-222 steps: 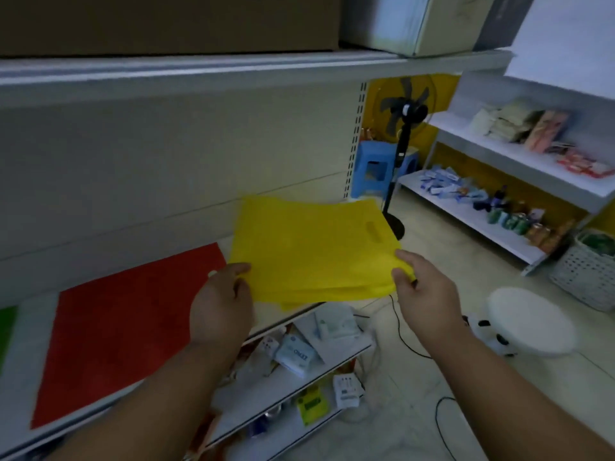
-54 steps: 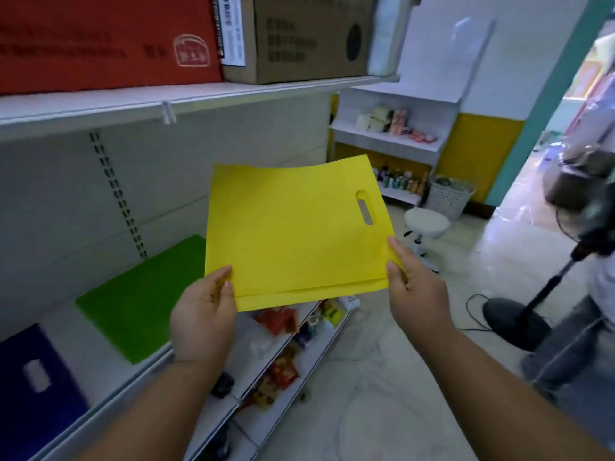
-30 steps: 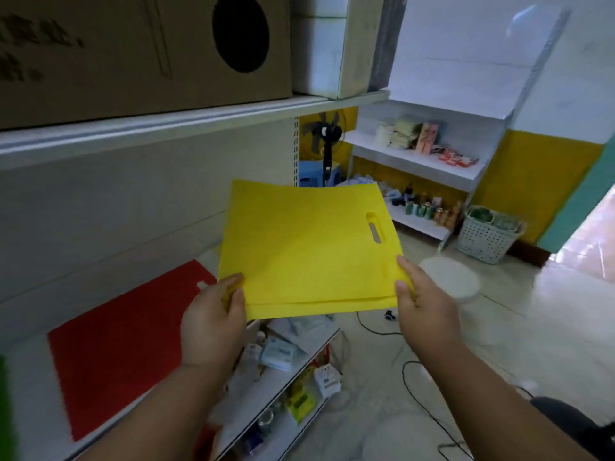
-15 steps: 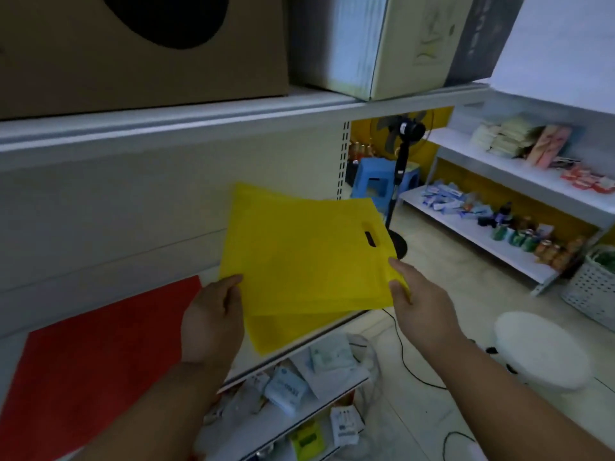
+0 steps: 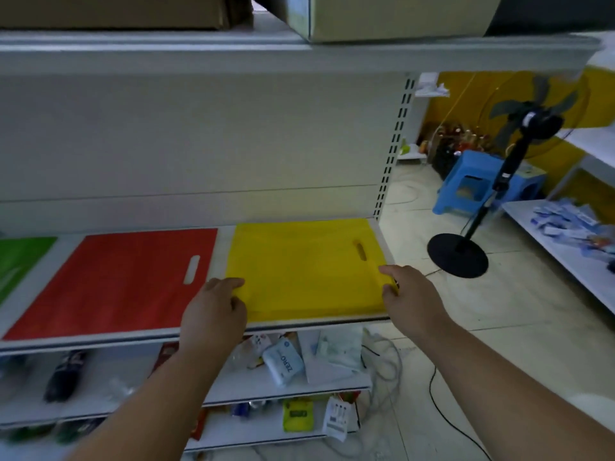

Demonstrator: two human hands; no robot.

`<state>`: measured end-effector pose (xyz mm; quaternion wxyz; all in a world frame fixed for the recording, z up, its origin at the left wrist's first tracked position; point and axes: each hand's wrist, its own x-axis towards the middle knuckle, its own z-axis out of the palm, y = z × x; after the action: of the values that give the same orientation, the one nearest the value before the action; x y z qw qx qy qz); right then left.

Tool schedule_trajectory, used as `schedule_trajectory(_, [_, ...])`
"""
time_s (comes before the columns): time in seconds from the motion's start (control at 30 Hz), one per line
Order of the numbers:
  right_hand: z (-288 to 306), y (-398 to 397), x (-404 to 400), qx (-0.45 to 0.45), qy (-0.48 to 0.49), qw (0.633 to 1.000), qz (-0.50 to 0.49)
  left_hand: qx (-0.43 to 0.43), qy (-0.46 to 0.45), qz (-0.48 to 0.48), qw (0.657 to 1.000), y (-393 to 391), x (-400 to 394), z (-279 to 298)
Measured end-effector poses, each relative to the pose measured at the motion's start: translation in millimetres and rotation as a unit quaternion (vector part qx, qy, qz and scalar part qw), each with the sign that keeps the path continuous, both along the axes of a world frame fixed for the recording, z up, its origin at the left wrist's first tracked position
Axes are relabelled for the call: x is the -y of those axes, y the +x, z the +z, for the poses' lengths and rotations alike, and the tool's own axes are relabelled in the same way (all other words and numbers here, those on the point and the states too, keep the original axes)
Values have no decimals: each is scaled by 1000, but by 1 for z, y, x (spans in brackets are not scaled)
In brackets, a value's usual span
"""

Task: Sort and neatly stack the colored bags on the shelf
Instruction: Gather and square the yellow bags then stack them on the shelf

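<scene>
A flat stack of yellow bags (image 5: 309, 271) with a cut-out handle lies on the white shelf (image 5: 100, 342) at its right end. My left hand (image 5: 213, 311) pinches the stack's near left corner, thumb on top. At the near right edge, my right hand (image 5: 411, 294) holds the stack with its thumb over it. To the left of the yellow stack a red bag (image 5: 116, 281) lies flat on the same shelf. A green bag (image 5: 16, 261) shows at the far left edge.
Cardboard boxes (image 5: 382, 15) sit on the shelf above. Lower shelves hold packets (image 5: 283, 361) and bottles. A standing fan (image 5: 509, 161) and a blue stool (image 5: 472, 188) stand on the floor to the right, with cables (image 5: 432, 394) lying near the shelf's foot.
The yellow bags were held up in the air in both hands; now they lie flat on the shelf to the right of the red bag, with both hands still at their near corners.
</scene>
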<state>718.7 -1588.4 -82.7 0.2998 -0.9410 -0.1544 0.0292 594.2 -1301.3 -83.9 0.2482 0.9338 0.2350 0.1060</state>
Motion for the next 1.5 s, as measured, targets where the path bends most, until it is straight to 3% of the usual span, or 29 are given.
schedule_trajectory(0.23, [-7, 21, -12, 7, -118, 993, 3, -75, 62, 5, 995, 15, -2, -5])
schedule_trajectory(0.43, [-2, 21, -14, 20, -273, 962, 16, -148, 114, -15, 982, 24, 3, -7])
schedule_trajectory(0.67, [31, -9, -57, 84, -188, 974, 92, -59, 131, -3, 990, -4, 0, 3])
schedule_trajectory(0.8, [64, -49, -128, 136, -143, 969, 150, 10, 115, 0, 993, -47, -36, 12])
schedule_trajectory(1.13, [117, -225, -401, 225, -17, 926, 302, -10, 184, 169, 968, -279, -255, 32])
schedule_trajectory(1.33, [132, -336, -551, 203, 8, 881, 427, -39, 165, 274, 947, -418, -347, 45])
schedule_trajectory(1.5, [129, -395, -665, 198, 23, 847, 493, -31, 142, 342, 928, -478, -430, 31])
